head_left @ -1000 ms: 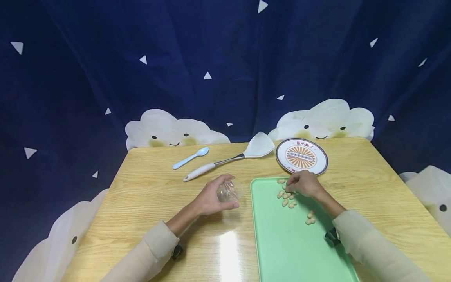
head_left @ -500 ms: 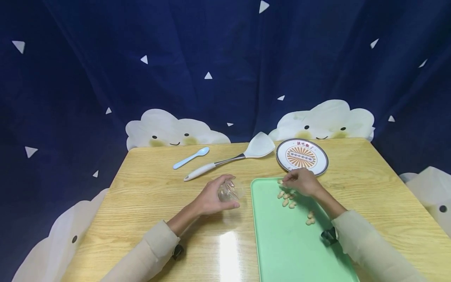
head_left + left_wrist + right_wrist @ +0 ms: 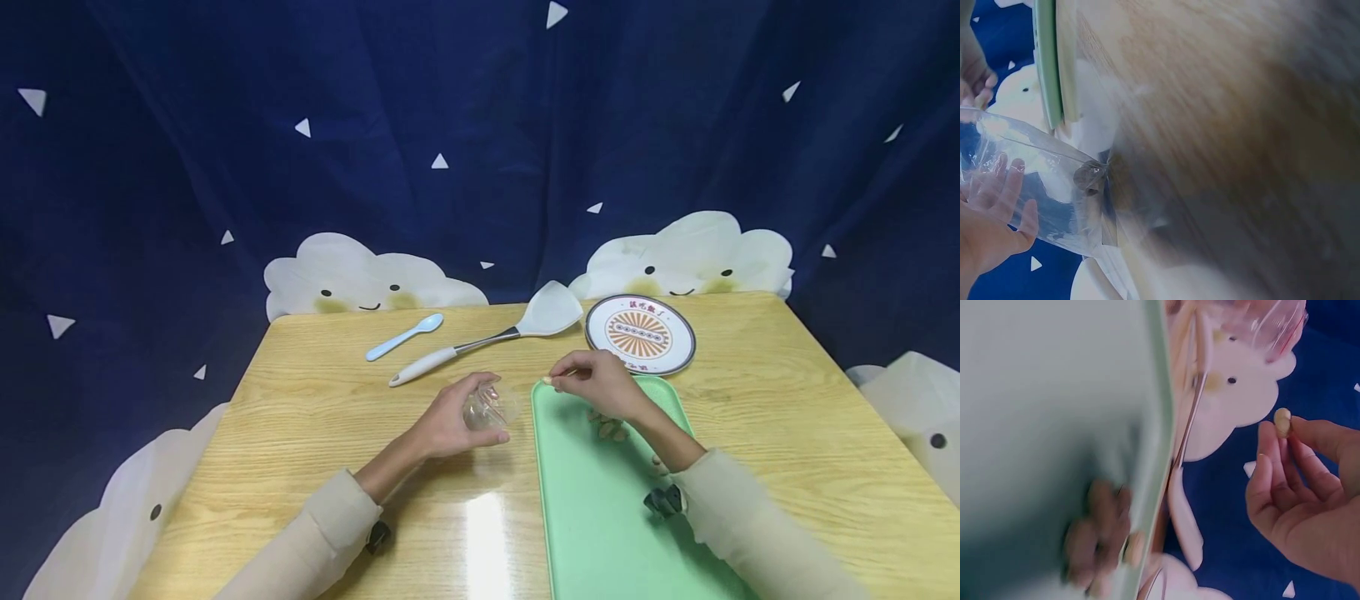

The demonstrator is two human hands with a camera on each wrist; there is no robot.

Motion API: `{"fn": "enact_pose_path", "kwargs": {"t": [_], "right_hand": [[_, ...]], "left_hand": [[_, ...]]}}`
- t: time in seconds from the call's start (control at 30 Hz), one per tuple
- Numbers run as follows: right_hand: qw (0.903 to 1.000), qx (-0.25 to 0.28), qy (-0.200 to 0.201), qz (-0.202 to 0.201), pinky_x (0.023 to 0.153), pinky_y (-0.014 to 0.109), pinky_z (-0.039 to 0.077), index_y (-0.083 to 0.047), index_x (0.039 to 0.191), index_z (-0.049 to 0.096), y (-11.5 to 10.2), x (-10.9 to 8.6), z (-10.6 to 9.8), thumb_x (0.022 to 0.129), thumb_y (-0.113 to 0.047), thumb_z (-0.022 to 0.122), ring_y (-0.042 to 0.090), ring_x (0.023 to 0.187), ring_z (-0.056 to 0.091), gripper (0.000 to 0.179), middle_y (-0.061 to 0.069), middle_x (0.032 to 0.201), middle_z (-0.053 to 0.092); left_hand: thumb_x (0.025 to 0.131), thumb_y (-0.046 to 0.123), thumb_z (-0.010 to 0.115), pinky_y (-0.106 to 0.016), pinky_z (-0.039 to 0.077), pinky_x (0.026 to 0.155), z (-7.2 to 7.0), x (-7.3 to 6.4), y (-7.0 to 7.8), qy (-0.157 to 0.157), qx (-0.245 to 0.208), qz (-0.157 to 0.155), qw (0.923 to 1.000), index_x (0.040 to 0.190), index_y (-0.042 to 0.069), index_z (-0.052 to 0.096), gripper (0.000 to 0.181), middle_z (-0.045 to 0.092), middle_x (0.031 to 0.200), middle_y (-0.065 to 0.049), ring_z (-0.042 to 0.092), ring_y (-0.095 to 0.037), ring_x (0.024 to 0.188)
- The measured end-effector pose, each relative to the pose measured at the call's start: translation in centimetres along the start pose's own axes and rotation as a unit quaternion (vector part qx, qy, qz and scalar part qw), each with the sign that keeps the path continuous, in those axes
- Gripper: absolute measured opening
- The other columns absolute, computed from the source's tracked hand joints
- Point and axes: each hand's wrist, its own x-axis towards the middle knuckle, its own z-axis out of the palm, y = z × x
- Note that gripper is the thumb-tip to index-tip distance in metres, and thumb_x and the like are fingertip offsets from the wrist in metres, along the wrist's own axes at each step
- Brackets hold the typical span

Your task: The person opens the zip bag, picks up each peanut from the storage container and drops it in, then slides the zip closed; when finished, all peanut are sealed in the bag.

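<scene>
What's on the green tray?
Peanuts, mostly clustered toward the far end. The right hand and sleeve cover part of the tray, so the count can't be told.

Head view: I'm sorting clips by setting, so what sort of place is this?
Probably an indoor spot staged for recording, not a working kitchen: a navy curtain with smiling clouds hangs behind a wooden table, where a spatula and a plate lie.

Tray (image 3: pixel 592 525): smooth, matt plastic
Bag (image 3: pixel 1054 178) I hold, left of tray: glossy clear plastic
Table (image 3: pixel 300 392) beneath tray: shiny wood
</scene>
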Motion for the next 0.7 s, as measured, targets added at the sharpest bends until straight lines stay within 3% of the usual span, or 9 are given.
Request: {"fn": "enact_pose_path", "kwargs": {"t": [0.23, 0.53, 0.7], "right_hand": [[0.9984, 0.037, -0.014, -0.039, 0.07, 0.02, 0.054, -0.005, 0.09, 0.071, -1.8, 0.8, 2.5, 0.085, -0.013, 0.07, 0.006, 0.076, 0.064, 0.01, 0.01, 0.088, 0.07], [0.998, -0.008, 0.006, -0.063, 0.069, 0.02, 0.055, -0.008, 0.082, 0.073, -3.5, 1.2, 4.7, 0.082, -0.013, 0.073, 0.006, 0.072, 0.064, 0.005, 0.003, 0.08, 0.072], [0.998, -0.001, -0.007, -0.063, 0.071, 0.02, 0.055, -0.009, 0.086, 0.074, -3.7, 1.1, 4.9, 0.083, -0.015, 0.072, 0.008, 0.078, 0.066, 0.007, 0.003, 0.084, 0.073]], "left_hand": [[0.07, 0.046, 0.079, -0.049, 0.036, 0.108, 0.0, 0.0, -0.1, -0.006, -0.005, -0.007, 0.9999, 0.141, 0.019, 0.042, 0.084, 0.05, 0.141, 0.0, 0.046, -0.025, 0.13], [0.071, 0.04, 0.08, -0.049, 0.037, 0.108, -0.1, 0.1, -0.1, -0.005, -0.005, 0.001, 1.0, 0.141, 0.016, 0.041, 0.083, 0.05, 0.141, -0.003, 0.046, -0.025, 0.13], [0.071, 0.043, 0.08, -0.049, 0.038, 0.106, -0.1, 0.1, -0.1, -0.004, -0.006, 0.001, 1.0, 0.14, 0.018, 0.042, 0.082, 0.051, 0.14, -0.003, 0.047, -0.026, 0.128]]}}
